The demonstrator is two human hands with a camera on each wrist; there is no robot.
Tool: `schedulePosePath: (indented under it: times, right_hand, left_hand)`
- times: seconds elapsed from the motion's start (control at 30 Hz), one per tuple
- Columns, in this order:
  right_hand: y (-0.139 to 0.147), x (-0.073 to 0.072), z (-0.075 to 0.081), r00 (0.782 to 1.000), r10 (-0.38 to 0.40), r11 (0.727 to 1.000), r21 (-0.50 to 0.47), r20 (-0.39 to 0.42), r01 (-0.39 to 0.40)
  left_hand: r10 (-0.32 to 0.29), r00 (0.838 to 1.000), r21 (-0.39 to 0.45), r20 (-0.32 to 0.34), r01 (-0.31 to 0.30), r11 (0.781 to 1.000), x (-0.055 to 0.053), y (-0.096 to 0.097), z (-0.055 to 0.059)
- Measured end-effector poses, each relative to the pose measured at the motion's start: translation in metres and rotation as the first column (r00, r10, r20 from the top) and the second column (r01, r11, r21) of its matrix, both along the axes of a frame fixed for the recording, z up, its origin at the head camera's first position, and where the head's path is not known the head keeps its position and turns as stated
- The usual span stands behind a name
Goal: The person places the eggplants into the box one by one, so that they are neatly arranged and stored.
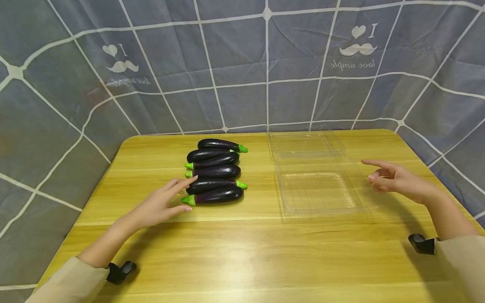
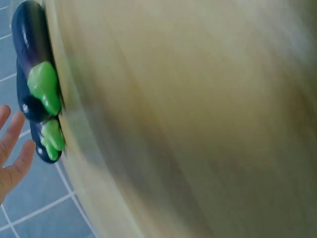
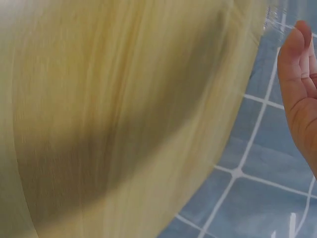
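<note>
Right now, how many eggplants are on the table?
6, in a column left of the clear container: farthest eggplant, second eggplant, third eggplant, fourth eggplant, fifth eggplant, nearest eggplant. None seems fully hidden.

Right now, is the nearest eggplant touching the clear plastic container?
Apart: the head view shows bare tabletop between the nearest eggplant and the clear plastic container.

The right hand (image 3: pixel 300 96) shows at the right edge, near clear plastic (image 3: pixel 272 18); a shadow (image 3: pixel 133 148) curves across the wood-grain tabletop (image 3: pixel 64 69) beside white-lined blue cloth (image 3: pixel 262 208).
</note>
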State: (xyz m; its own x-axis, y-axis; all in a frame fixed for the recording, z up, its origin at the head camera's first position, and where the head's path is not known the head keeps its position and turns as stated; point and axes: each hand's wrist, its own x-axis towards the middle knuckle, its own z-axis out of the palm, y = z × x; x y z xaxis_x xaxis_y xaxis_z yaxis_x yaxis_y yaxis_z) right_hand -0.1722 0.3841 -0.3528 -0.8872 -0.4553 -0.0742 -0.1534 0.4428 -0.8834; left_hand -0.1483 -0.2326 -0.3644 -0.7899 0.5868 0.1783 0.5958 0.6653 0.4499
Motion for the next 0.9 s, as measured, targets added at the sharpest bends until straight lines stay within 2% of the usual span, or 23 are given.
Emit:
schedulePosePath:
  times: [0.1,0.27,0.57,0.73,0.9]
  right_hand:
    - [-0.005,-0.002,-0.003,0.999,-0.002,1.000,0.023,0.039,0.001]
    - [-0.009,-0.004,-0.007,0.999,0.017,0.999,0.038,0.045,-0.018]
    - [-0.008,-0.009,-0.011,0.992,0.073,0.995,-0.071,0.099,-0.066]
    - [-0.009,-0.010,-0.011,0.987,0.077,0.990,-0.126,0.144,-0.059]
    - [-0.010,-0.009,-0.011,0.984,0.079,0.987,-0.150,0.160,-0.055]
  left_hand:
    - [-0.012,1.000,-0.018,0.001,0.012,1.000,-0.002,0.003,-0.004]
    - [-0.024,1.000,-0.035,-0.018,0.024,0.999,-0.005,0.007,-0.008]
    - [-0.043,0.995,-0.038,-0.088,0.040,0.998,-0.007,0.011,-0.017]
    - [-0.056,0.993,-0.044,-0.105,0.052,0.998,-0.007,0.012,-0.020]
    - [-0.095,0.985,-0.042,-0.147,0.090,0.995,-0.009,0.012,-0.021]
